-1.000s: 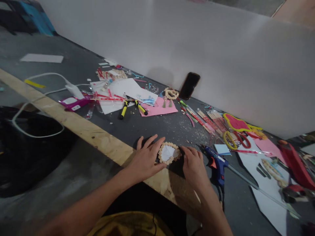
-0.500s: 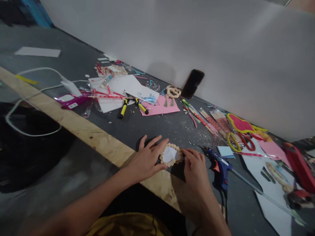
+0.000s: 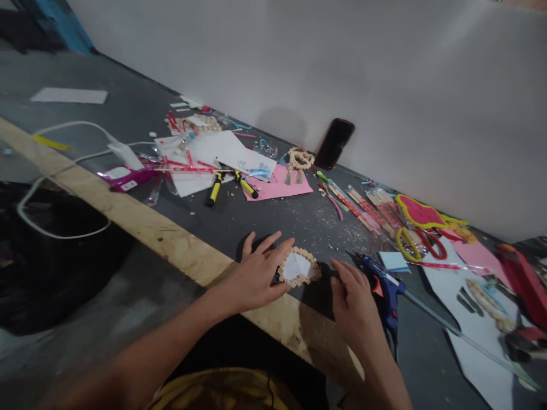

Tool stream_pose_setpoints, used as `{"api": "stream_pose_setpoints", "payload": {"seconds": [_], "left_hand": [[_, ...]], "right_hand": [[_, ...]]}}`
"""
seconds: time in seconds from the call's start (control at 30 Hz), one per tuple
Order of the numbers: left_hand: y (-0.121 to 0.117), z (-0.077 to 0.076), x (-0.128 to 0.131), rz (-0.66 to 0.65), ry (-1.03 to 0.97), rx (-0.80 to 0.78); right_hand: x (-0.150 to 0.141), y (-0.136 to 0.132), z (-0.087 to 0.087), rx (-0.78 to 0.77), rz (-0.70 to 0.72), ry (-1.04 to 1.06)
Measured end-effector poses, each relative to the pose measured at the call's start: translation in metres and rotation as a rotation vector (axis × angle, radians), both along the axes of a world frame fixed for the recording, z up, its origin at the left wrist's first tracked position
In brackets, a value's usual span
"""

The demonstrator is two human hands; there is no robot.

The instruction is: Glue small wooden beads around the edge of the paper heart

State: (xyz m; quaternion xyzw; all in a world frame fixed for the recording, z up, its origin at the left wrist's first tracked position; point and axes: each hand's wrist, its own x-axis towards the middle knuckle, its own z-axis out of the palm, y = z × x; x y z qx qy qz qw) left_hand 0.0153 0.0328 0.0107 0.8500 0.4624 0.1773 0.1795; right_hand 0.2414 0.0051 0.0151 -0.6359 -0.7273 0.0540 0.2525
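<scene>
An oval, wooden-beaded frame (image 3: 315, 277) with folded white paper inside lies near the table's front edge. My left hand (image 3: 255, 278) holds its left side between thumb and index finger, the other fingers spread on the dark tabletop. To the right of the frame, and apart from it, my right hand (image 3: 352, 293) is open and empty, fingers slightly bent. Close beside that hand is a blue hot glue gun (image 3: 388, 293) with an orange trigger, its nozzle pointing up and left. A clear glue stick (image 3: 431, 312) extends from its back end.
Yellow-handled pliers (image 3: 216, 188) lie on papers beyond my left hand. A phone (image 3: 335, 143) leans on the wall near a tasselled beaded piece (image 3: 301, 159). Scissors (image 3: 407, 245), wrapped sticks (image 3: 363, 210) and a red stapler-like tool (image 3: 522, 287) crowd the right. A white cable (image 3: 64, 234) loops at left.
My right hand has let go of the frame's right edge and moved right, towards the glue gun. The left hand stays in place on the frame.
</scene>
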Motion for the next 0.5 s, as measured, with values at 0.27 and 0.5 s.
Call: {"api": "stream_pose_setpoints", "payload": {"seconds": [0.27, 0.5], "left_hand": [[0.023, 0.009, -0.005, -0.145, 0.057, -0.019], [0.022, 0.007, -0.008, -0.158, 0.058, -0.052]], "right_hand": [[0.012, -0.042, -0.007, 0.028, -0.046, 0.0], [-0.004, -0.021, -0.01, 0.062, -0.078, -0.149]]}}
